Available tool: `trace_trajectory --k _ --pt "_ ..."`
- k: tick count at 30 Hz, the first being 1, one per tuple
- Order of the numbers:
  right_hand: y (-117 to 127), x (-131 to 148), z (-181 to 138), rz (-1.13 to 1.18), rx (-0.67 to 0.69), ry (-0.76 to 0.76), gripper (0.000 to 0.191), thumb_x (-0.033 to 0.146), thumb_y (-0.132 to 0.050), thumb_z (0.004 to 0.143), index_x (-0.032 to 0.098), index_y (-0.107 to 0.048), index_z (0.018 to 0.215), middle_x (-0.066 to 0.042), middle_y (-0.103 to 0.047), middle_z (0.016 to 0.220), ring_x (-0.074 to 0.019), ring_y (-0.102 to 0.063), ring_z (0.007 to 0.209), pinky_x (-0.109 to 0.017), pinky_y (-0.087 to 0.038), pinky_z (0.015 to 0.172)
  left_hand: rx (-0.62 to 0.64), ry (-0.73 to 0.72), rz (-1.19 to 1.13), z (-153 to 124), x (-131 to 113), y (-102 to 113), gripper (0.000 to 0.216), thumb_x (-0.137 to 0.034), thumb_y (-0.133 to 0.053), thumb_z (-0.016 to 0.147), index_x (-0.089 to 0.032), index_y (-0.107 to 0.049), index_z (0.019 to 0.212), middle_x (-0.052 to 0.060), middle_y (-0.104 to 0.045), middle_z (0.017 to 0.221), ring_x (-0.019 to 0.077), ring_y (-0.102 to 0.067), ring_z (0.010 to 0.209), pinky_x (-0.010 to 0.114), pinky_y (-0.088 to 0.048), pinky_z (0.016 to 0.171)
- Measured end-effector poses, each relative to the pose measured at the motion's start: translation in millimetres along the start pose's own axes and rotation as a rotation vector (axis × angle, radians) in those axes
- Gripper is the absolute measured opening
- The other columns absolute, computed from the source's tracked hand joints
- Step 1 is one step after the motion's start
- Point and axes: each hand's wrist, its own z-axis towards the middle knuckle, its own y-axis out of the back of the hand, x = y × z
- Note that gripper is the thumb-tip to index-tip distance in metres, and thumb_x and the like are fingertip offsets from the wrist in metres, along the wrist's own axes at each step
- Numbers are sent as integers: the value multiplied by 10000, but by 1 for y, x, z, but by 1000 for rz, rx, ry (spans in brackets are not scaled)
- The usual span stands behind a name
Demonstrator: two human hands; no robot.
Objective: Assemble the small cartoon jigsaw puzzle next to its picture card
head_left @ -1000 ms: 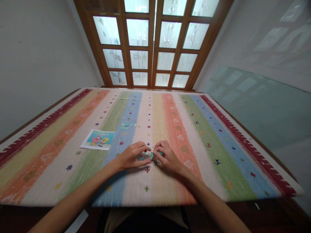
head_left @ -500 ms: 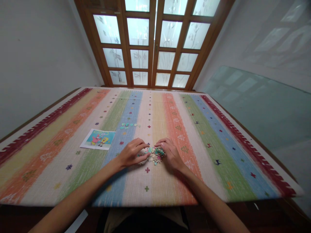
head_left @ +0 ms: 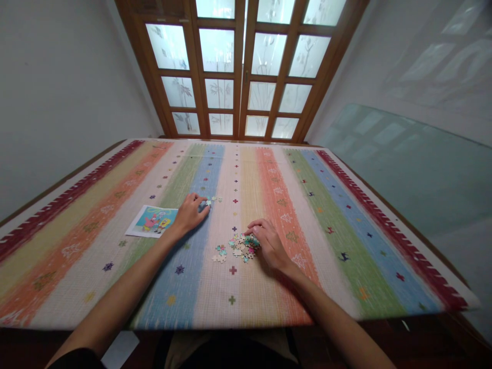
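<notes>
My left hand is over the blue stripe of the cloth, its thumb and forefinger curled around a pale jigsaw piece at a small group of pieces. Other light pieces of that group show just right of the fingertips; my fingers cover the rest. Fingers loosely bent and apart, my right hand rests at the right edge of a heap of jigsaw pieces and touches it. A smaller cluster of pieces lies left of the heap.
A cartoon reference picture lies left of my left hand, partly behind my wrist. The striped tablecloth covers the wide table. Wooden doors with glass panes stand beyond, and a glass panel leans at the right wall.
My left hand has moved from the heap forward and left to the small group of pieces. The cluster left of the heap is now uncovered. My right hand has barely moved.
</notes>
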Motion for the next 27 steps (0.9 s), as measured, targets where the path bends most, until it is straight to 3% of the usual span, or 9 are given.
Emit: trace_trajectory --k 6,13,19,24,27 --pt "0 0 0 -45 4 16 543 483 -310 1107 234 -756 924 -76 -667 1037 -236 -592 1027 -432 -432 945 44 10 31 9 16 -7 247 -348 -602 873 -195 -746 1003 108 -594 979 307 -568 1023 457 -493 983" --pt "0 -1 -1 -81 36 15 536 451 -302 1110 230 -761 946 -80 -657 1052 -247 -582 1035 -448 -432 956 61 -17 27 4 17 -2 334 -361 -596 877 -157 -745 1096 121 -580 1021 312 -559 1044 478 -475 1015" --pt "0 -2 -1 -123 59 6 447 340 -351 1098 220 -750 935 -82 -662 1058 -241 -573 1041 -456 -418 963 77 -51 12 -4 16 3 265 -336 -581 895 -178 -754 1018 111 -583 1034 300 -560 1033 470 -489 995" --pt "0 -2 -2 -224 155 107 98 233 -632 922 208 -726 933 -94 -650 1114 -264 -551 1056 -458 -419 952 65 -82 -114 -17 -6 12 264 -319 -564 926 -173 -727 1073 103 -596 1033 279 -582 1020 457 -487 987" --pt "0 2 -4 -274 250 203 102 211 -715 839 213 -725 940 -97 -644 1141 -281 -533 1083 -462 -413 956 180 -170 -239 -33 -32 22 217 -325 -591 932 -199 -713 1061 76 -607 1036 240 -602 986 404 -497 945"
